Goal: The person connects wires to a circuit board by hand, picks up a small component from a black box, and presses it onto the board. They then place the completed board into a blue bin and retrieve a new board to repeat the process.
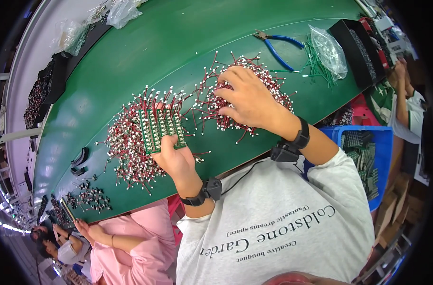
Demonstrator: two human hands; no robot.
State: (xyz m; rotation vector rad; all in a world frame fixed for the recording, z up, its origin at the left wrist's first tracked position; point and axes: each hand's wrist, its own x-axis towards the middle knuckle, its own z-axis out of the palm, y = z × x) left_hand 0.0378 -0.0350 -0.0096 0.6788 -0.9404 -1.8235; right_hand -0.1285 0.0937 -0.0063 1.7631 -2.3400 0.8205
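My left hand (175, 159) holds a green circuit board panel (161, 129) by its near edge, thumb on top. Rows of small white parts cover the panel, and red wire leads stand out past its far edge. Beneath and left of it spreads a pile of wire leads (131, 164) with white connectors. My right hand (249, 99) is over a second pile of red wire leads (273, 92); its fingers are bent and apart, and their tips touch or hover just above the wires. I see no lead gripped in it.
Blue-handled cutters (279, 52) lie beyond the right pile, near green cable ties (319, 64) and a clear bag (331, 54). A black box (356, 52) stands at the right edge. A blue crate (382, 156) holds green boards. On the left, a co-worker in pink (131, 242) sits close.
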